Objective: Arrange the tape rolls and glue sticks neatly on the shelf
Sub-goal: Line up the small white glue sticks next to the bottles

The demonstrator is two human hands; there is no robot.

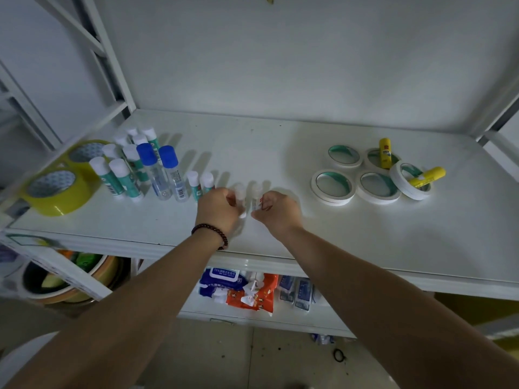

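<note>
On the white shelf point(252, 141), my left hand point(219, 210) is closed around a small white-capped glue stick point(241, 196), blurred by motion. My right hand point(276, 210) grips another small glue stick point(256, 195) right beside it. Two short glue sticks point(200, 183) stand just left of my left hand. Further left stand two blue-capped clear glue bottles point(161, 169) and several teal glue sticks point(120, 175). Two yellow tape rolls point(60, 189) lie at the far left. Several white tape rolls point(332, 186) lie at the right, with two yellow glue sticks point(385, 153) among them.
The shelf's white uprights point(112, 60) frame the left side and the front edge point(365, 272) runs below my wrists. On the lower shelf lie wipe packs point(222, 282) and an orange packet point(261, 293). Stacked bowls point(67, 279) sit at lower left.
</note>
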